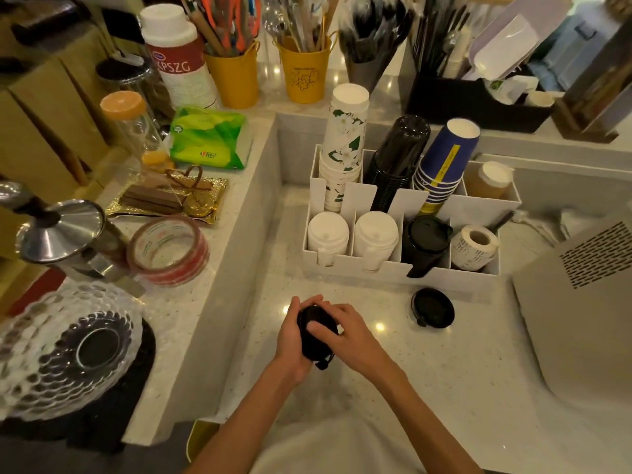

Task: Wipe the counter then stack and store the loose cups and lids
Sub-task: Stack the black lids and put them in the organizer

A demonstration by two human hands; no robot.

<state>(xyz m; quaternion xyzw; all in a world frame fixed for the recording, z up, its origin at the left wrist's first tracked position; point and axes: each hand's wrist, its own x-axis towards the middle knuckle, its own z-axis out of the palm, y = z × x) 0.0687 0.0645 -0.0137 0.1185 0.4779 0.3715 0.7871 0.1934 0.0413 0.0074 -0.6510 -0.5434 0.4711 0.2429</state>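
Note:
Both hands meet over the pale counter (393,388), holding a small stack of black lids (314,347). My left hand (290,340) grips the stack from the left side. My right hand (342,331) holds it from the right, fingers over its top. One loose black lid (433,308) lies flat on the counter to the right. Behind stands a white organiser (400,271) with stacks of white floral cups (345,138), black cups (396,159), blue cups (444,159), white lids (352,236) and black lids (425,241).
A grey machine (581,302) fills the right side. On the raised ledge to the left sit a tape roll (169,249), a gold tray (171,196), a green tissue pack (208,138) and a metal pot (61,234). Yellow buckets of straws (236,73) stand at the back.

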